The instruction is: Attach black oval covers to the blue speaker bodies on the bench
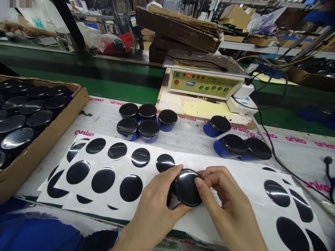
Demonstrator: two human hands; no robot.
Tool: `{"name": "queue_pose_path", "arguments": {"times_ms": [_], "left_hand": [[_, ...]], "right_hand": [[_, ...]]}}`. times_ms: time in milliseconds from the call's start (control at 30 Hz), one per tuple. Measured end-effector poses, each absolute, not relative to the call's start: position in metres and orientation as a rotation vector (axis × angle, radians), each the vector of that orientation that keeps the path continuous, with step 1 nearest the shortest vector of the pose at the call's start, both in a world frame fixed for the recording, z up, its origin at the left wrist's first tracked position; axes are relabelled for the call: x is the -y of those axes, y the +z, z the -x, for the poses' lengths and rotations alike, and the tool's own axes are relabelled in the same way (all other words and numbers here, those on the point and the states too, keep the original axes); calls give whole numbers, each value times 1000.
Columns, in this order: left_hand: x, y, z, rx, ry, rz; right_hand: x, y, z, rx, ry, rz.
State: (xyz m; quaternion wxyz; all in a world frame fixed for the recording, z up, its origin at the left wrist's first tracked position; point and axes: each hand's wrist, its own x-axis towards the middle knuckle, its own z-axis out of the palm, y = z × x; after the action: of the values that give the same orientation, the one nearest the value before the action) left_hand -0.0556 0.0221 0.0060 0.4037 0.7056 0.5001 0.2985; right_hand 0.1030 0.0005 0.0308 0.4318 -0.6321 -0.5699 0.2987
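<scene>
Between my two hands is a round black unit (188, 187), its glossy flat top tilted towards me. My left hand (159, 198) wraps round its left side, thumb below and fingers behind. On the right, my right hand (227, 205) has its thumb pressed on the edge of the top, with the fingers curled behind the rim. Under and beside the hands lie white sheets (104, 202) with round glossy black stickers (103, 180). Past the sheets stand similar black-topped units with blue sides: several in a group (149, 130) at left and three (234, 144) at right.
A cardboard box (49, 139) packed with black-topped units stands at the left. Behind the sheets a yellow-panelled control box (204, 83) with a lit red light rests on a board. A black cable (272, 150) runs down the right side. Another person's arm (28, 29) shows far left.
</scene>
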Motion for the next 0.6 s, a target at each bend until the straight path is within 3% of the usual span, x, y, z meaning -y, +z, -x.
{"name": "queue_pose_path", "arguments": {"times_ms": [400,600], "left_hand": [[-19,6,56,-1276,744,-1912],[-23,9,58,-1115,687,-2356]], "right_hand": [[-4,32,-109,1524,785,1567],[-4,39,-118,1747,642,1702]]}}
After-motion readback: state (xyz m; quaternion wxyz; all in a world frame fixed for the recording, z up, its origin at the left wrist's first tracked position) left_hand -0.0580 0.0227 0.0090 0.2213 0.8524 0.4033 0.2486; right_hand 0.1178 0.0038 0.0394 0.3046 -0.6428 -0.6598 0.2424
